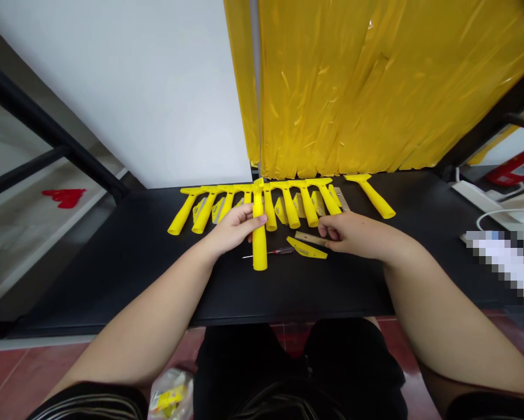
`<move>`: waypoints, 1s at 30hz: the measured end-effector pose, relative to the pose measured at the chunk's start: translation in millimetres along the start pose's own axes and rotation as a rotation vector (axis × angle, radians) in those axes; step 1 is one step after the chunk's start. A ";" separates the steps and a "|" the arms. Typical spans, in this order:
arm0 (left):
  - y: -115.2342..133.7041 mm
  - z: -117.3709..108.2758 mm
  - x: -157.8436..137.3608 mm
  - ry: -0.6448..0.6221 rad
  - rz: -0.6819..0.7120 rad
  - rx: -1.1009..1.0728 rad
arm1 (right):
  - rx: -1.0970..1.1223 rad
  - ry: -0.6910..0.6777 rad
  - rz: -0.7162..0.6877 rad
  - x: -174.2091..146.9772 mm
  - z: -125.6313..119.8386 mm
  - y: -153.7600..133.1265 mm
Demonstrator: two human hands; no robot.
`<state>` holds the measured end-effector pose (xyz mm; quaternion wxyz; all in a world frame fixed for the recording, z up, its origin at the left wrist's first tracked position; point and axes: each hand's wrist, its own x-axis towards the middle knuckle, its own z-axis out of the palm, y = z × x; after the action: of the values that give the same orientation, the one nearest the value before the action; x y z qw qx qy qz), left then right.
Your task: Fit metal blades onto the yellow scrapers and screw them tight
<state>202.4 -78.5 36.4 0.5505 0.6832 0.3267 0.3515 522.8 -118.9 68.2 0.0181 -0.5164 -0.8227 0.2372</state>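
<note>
A yellow handle stands out at the middle of the black surface, between its left and right edges, its wide hollow-looking end pointing toward the near edge and its narrow head toward the far edge. The left hand pinches it around the upper part of the grip, thumb across the front and fingers behind; whether the handle touches the surface I cannot tell. The right hand has its fingers curled, the tips at the right end of a thin strip; whether they grip it or only touch it I cannot tell. Just on the near-edge side of that strip lies a flat yellow plate with pointed ends. A screwdriver lies crosswise behind the held handle, its tip toward the left edge. Along the far edge runs a row of handles, with small plates between several of them. One separate handle lies apart from the row, toward the far right corner. By the right edge is a white cable. Yellow sheeting and a white panel rise behind the far edge, and a clear bag sits below the near edge.
</note>
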 end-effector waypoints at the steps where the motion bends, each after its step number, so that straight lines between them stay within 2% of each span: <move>1: 0.2 0.1 -0.2 -0.001 0.001 0.005 | -0.027 0.014 -0.007 -1.5 -1.0 -2.9; 6: -0.1 -0.5 -0.6 0.006 -0.001 0.023 | 0.062 -0.044 -0.093 -3.4 -0.5 -20.2; 12: -0.3 -0.5 0.0 0.013 -0.015 0.048 | 0.024 -0.032 -0.052 4.1 13.7 -31.3; 19: 1.3 0.9 -0.2 -0.010 -0.007 -0.002 | 0.012 -0.026 -0.027 5.8 17.5 -31.1; 30: 1.5 1.0 -1.0 -0.010 0.004 -0.013 | 0.178 -0.069 -0.054 2.2 7.1 -20.2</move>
<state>202.8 -80.2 37.5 0.5556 0.6820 0.3204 0.3514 502.9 -126.8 69.7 0.0418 -0.4816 -0.8122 0.3264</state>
